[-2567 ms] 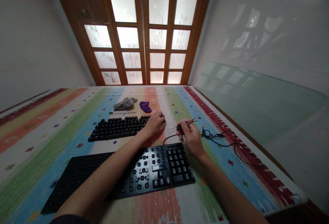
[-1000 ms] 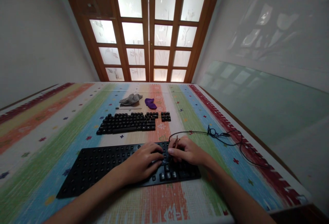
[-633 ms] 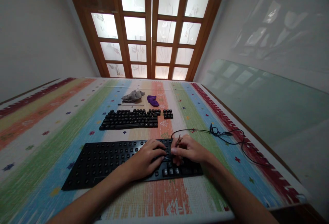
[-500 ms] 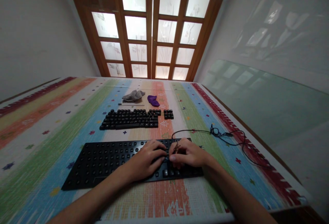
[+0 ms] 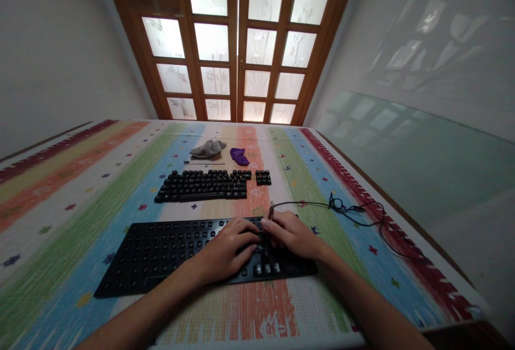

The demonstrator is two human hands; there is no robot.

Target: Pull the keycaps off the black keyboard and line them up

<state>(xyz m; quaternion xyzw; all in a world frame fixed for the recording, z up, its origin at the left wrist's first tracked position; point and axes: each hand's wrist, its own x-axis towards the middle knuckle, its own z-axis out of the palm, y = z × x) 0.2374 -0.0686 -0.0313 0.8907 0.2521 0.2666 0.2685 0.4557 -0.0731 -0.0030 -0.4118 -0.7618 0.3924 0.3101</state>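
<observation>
A black keyboard (image 5: 169, 248) lies along the near part of the table, most of its keycaps off and the switches bare. A few keycaps (image 5: 266, 269) sit on its right part. My left hand (image 5: 231, 248) rests over the middle of the keyboard, fingers apart and stretched toward the right, with nothing visible in them. Just right of its fingertips, my right hand (image 5: 293, 232) is closed around a slim brownish tool (image 5: 271, 211), which stands nearly upright. My fingers hide the tool's lower end and the keys under it.
Behind the keyboard, loose black keycaps (image 5: 205, 185) are laid out in rows. Farther back lie a grey cloth (image 5: 208, 149), a purple cloth (image 5: 240, 156) and a thin stick (image 5: 205, 163). A black cable (image 5: 358, 224) runs right across the striped tablecloth (image 5: 201, 312).
My right hand has turned and lifted slightly, and the tool in it has swung more upright. The left hand stays in place on the keyboard.
</observation>
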